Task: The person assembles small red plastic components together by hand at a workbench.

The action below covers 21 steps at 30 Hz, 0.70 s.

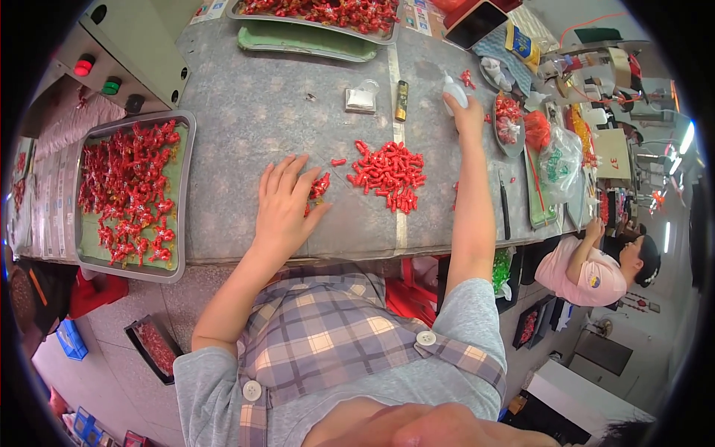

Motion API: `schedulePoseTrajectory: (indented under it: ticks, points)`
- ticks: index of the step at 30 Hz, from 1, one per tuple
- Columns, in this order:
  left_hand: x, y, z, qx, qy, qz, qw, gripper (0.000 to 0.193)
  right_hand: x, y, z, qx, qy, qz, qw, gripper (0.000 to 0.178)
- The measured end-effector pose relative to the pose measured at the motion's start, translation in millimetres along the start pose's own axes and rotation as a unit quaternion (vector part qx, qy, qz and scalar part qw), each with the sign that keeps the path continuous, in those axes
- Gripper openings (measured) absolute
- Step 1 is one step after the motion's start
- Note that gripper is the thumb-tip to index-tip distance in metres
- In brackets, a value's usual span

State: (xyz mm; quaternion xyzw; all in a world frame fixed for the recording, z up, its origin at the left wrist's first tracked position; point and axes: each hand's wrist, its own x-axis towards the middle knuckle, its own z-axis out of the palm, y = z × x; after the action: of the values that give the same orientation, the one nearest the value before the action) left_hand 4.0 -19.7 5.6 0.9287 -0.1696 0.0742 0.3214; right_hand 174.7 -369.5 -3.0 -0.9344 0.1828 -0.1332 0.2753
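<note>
My left hand (285, 200) lies palm down on the grey-covered table (253, 104), fingers stretched and slightly spread. A small red figure (320, 186) shows beside its fingertips, partly hidden by the hand. To its right is a heap of small red tube-like pieces (387, 175), with one loose piece (338, 162) lying apart. Farther right, my right hand (468, 118) is closed around a white squeeze bottle (453, 91) with a narrow tip. Another small red figure (467, 79) lies just beyond that bottle.
A metal tray of red figures (191, 186) stands at the left, below a machine with buttons (112, 52). Another filled tray (238, 13) is at the back. A yellow-black cylinder (401, 100), a small box (360, 100) and a black-handled tool (504, 205) lie about. A co-worker (588, 268) sits at right.
</note>
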Motion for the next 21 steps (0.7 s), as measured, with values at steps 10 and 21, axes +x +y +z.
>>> schedulePoseTrajectory:
  ticks: [10,21]
  points:
    - [0.2,-1.8,-0.9,-0.013,0.015,0.011,1.0,0.036,-58.0,-69.1,-23.6,0.112,-0.104,-0.193,0.969,0.038]
    - [0.6,-3.3,0.4,-0.025,0.028,0.016,0.999,0.035,-54.5,-100.3,-30.9,-0.115,0.016,-0.474,0.873,0.034]
